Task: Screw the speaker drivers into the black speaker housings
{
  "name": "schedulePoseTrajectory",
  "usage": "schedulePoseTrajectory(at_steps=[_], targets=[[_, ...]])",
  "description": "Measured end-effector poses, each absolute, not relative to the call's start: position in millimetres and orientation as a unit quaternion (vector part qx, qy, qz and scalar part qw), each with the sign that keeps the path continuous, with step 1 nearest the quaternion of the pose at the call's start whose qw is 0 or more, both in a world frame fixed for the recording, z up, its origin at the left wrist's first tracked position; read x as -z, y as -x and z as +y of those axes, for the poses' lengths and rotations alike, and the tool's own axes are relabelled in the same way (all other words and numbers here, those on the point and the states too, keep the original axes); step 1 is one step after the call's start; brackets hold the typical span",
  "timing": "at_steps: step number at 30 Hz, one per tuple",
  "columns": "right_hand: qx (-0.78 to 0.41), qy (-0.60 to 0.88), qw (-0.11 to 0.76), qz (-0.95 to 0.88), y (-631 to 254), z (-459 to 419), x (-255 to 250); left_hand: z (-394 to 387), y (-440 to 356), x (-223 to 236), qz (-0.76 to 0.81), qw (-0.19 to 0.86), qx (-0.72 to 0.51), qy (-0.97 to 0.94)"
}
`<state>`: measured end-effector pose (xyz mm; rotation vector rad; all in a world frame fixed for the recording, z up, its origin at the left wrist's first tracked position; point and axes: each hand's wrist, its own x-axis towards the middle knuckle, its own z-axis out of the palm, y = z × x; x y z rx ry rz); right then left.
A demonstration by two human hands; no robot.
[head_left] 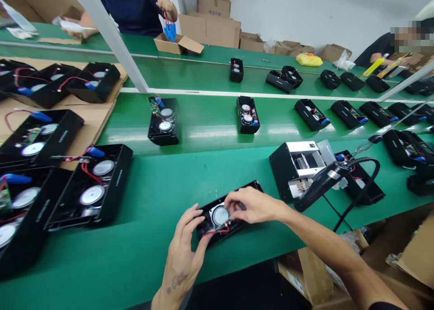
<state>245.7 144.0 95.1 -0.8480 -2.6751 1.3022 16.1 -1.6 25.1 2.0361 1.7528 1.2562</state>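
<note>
In front of me a black speaker case (pixel 220 239) lies slantwise on the green bench, its inside facing up. A round silver speaker driver (pixel 220 215) sits in it, with a red wire (pixel 217 231) beside it. My left hand (pixel 183 246) grips the case's left end between thumb and fingers. The fingers of my right hand (pixel 252 204) are pinched together over the case, right against the driver. What lies between those fingertips is hidden. My right hand also covers the middle of the case.
Right of the case stands a black and white machine (pixel 294 165), with a black corded tool (pixel 322 185) in front. Several open speaker cases (pixel 111 183) crowd the left; others line the green conveyor (pixel 203 115). Across it, a person's hand (pixel 167 6) holds blue wired parts above a carton (pixel 167 45).
</note>
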Motion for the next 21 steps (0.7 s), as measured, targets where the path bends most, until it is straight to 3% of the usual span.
schedulePoseTrajectory(at_steps=[3, 6, 9, 14, 17, 21], targets=[[-0.412, 0.315, 0.117, -0.847, -254, 150, -93, -2, -16, -24, 0.585, 0.101, -0.451, -0.666], [-0.337, 0.252, 0.156, -0.893, -262, 141, -87, -3, -18, -18, 0.565, 0.104, -0.474, -0.667], [-0.255, 0.21, 0.151, -0.932, -259, 124, -76, -3, -22, -12, 0.599, 0.112, -0.444, -0.657], [-0.131, 0.135, 0.073, -0.979, -237, 117, -65, -1, -24, -14, 0.631, 0.12, -0.421, -0.64], [-0.13, 0.122, 0.058, -0.982, -240, 132, -71, 1, -23, -21, 0.604, 0.12, -0.44, -0.653], [-0.2, 0.19, 0.133, -0.952, -266, 154, -88, 0, -23, -28, 0.584, 0.093, -0.42, -0.688]])
